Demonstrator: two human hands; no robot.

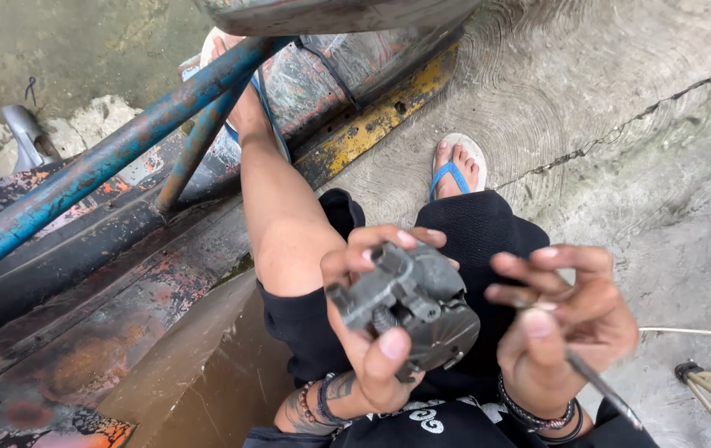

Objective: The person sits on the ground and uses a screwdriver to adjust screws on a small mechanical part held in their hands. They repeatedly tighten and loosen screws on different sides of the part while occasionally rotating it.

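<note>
Cracked concrete floor (621, 124) underfoot, w/ a rusty blue-painted metal frame (98, 166) at left. Left hand (364, 332) wraps a grey metal mechanical part (413, 307) – thumb over its front, fingers curled behind – held above the lap. Right hand (567, 323) sits just beside it, thumb & fingers pinching a thin metal rod (600, 386) that angles down-right.
</note>
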